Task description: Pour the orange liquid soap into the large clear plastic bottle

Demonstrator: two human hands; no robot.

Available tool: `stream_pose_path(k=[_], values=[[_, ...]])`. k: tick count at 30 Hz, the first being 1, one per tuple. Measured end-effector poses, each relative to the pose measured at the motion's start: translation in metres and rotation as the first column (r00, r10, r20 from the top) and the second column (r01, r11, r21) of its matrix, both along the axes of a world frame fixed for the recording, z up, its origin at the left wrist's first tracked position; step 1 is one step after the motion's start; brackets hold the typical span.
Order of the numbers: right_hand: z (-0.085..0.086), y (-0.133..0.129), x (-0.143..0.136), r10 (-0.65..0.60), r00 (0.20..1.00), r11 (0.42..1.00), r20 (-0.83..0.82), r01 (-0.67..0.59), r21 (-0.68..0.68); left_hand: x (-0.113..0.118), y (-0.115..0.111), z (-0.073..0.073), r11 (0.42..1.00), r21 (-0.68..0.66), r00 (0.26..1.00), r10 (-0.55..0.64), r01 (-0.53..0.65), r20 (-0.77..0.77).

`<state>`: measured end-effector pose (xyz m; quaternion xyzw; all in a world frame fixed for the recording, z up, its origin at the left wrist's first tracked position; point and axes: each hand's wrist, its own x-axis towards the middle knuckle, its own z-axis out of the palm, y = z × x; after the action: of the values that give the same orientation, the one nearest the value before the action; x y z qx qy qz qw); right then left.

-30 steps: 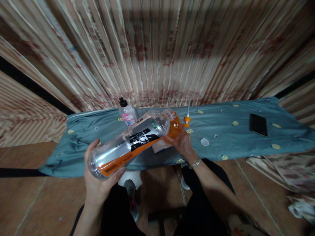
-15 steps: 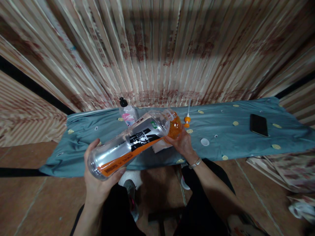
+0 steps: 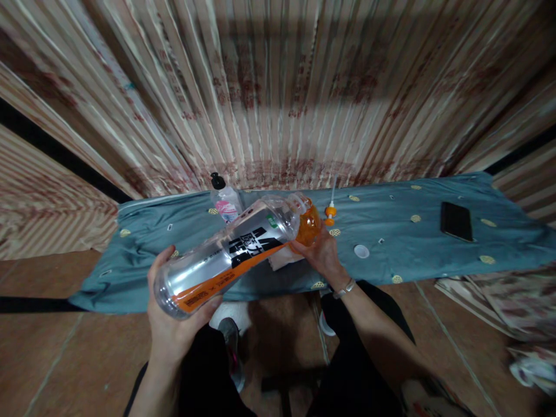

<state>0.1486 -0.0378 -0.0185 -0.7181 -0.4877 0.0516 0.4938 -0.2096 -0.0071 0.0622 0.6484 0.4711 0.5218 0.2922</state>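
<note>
**Large bottle (image 3: 237,255) aslant above a teal cloth (image 3: 260,284), with its neck at an orange container (image 3: 310,223)**

At far left, pale striped drapery (image 3: 52,202), crossed by a dark bar (image 3: 56,153) – and below it, brown floor tiles (image 3: 47,353) with light joints. Then, over the left part of the teal cloth, grips the base end of the large bottle with the left hand (image 3: 171,324), thumb along the near side, fingers round the far one. On the label, silver, black and orange, with a green patch near the shoulder. Behind, near the curtain (image 3: 278,87), an upright clear bottle (image 3: 226,202) with a black cap and pink label. Lower down, between black trouser legs, a grey shoe (image 3: 231,341).

At the middle, a pale cloth or tissue (image 3: 284,258), partly hidden beneath the large bottle. Just right of it, clasps the orange container with curled fingers of the right hand (image 3: 324,255); at the wrist, a metallic bracelet (image 3: 344,289). Hard to tell whether neck and container touch.

Further right on the teal cloth, printed with small yellow motifs, an orange pump top (image 3: 330,213) with a pale tube, a white disc (image 3: 361,251), then – well apart – a black phone (image 3: 456,220). Beyond the near right edge, bunched striped fabric (image 3: 495,301).
</note>
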Motion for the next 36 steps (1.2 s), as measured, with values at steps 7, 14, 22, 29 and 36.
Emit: stream_pose_path(k=[7,14,22,29,36], values=[[-0.001,0.0,-0.001,-0.005,1.0,1.0,0.015,0.005,0.012,-0.005,0.003,0.004,0.999,0.015,0.999,-0.03,0.03,-0.027],[-0.003,0.001,0.0,-0.019,0.999,1.0,0.026,0.019,-0.013,-0.006,0.002,0.005,0.999,0.031,0.998,-0.027,0.029,-0.048],[0.0,0.001,0.0,-0.027,1.0,0.999,0.016,0.027,-0.046,-0.023,0.011,-0.002,0.996,0.014,0.993,-0.091,0.092,-0.07],[0.002,0.0,-0.001,-0.034,0.999,0.999,0.0,0.034,-0.041,-0.008,0.003,0.003,0.999,0.029,0.999,-0.025,0.026,-0.035],[-0.002,0.002,0.0,-0.032,0.999,0.999,0.005,0.032,0.017,-0.009,0.003,0.004,0.997,0.001,0.995,-0.075,0.075,-0.072]])
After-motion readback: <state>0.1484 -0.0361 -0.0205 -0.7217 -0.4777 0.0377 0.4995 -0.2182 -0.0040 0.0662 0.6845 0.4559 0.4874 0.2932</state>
